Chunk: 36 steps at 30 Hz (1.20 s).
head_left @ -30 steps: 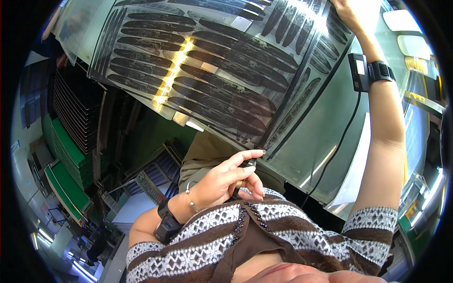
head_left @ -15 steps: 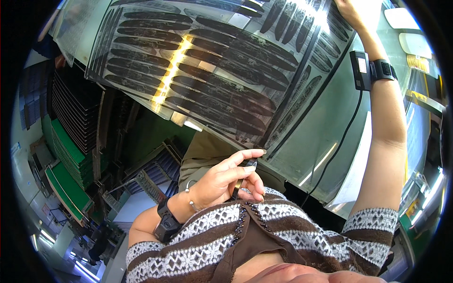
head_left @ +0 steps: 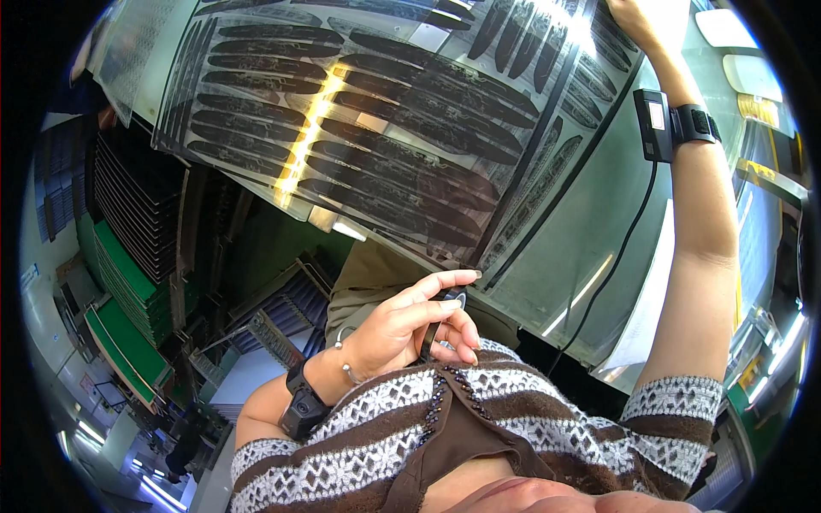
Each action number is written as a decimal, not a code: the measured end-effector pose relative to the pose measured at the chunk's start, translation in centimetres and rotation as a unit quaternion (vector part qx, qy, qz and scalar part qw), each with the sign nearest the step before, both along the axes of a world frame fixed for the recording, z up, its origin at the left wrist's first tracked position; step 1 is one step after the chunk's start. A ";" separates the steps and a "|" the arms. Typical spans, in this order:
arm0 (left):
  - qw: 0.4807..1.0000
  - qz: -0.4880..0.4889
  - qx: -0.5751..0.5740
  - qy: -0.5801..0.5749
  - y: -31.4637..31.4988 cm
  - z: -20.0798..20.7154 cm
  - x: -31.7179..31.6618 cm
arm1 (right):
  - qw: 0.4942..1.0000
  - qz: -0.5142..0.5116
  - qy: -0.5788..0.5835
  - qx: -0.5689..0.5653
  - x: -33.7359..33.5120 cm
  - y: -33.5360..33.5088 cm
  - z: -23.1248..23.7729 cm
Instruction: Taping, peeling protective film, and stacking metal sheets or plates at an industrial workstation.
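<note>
Close to my chest, my left hand (head_left: 419,321) is closed around a small black thing with a shiny rounded end (head_left: 454,296). Its exact kind does not show. The index finger points out past it, by the near table edge. My right arm reaches far across to the upper right, where my right hand (head_left: 631,19) rests by the far corner of a large clear film (head_left: 376,121) with dark, long leaf-shaped patterns. The upper picture edge and glare hide those fingers. Under the film lies a pale green glass tabletop (head_left: 590,231), and a bright yellow reflection crosses the patterns.
A black cable (head_left: 629,244) runs over the tabletop from a box-shaped device (head_left: 653,125) on my right wrist. Left of the table stand racks of stacked dark sheets (head_left: 137,205) and green boards (head_left: 128,346). White rounded items (head_left: 727,34) and a yellow roll (head_left: 757,109) sit at the far right.
The view shifts very slightly. The small black thing in my left hand appears turned a little; both hands otherwise stay in place.
</note>
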<state>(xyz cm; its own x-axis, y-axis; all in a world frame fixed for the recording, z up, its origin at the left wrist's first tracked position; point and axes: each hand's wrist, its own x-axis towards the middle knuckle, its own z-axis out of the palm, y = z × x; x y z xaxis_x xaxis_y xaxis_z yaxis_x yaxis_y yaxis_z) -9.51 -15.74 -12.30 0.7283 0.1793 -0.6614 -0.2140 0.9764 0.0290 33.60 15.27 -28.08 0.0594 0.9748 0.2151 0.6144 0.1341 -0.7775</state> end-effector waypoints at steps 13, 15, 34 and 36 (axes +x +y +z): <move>0.999 0.020 -0.024 -0.010 0.1 -0.3 -0.2 | 0.994 -0.033 -0.099 -0.012 -1.8 -1.7 2.8; 0.999 0.019 -0.026 -0.012 0.1 -0.4 -0.2 | 0.998 -0.031 -0.049 0.009 -1.7 -1.6 2.2; 1.000 0.000 -0.019 -0.003 0.5 -1.0 -0.1 | 0.977 -0.018 -0.211 0.026 -7.2 -9.9 7.8; 1.000 0.008 -0.020 -0.011 0.3 -1.0 -0.1 | 0.949 0.063 -0.277 0.136 -8.7 -13.0 8.0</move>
<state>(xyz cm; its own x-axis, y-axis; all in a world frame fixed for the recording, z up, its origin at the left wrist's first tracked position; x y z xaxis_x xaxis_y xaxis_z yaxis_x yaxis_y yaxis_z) -9.60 -15.41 -13.33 0.7396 0.1649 -0.6526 -0.2292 0.9733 -0.0139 24.90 2.28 -20.10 -0.2490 0.8711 0.4234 0.8847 0.3825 -0.2666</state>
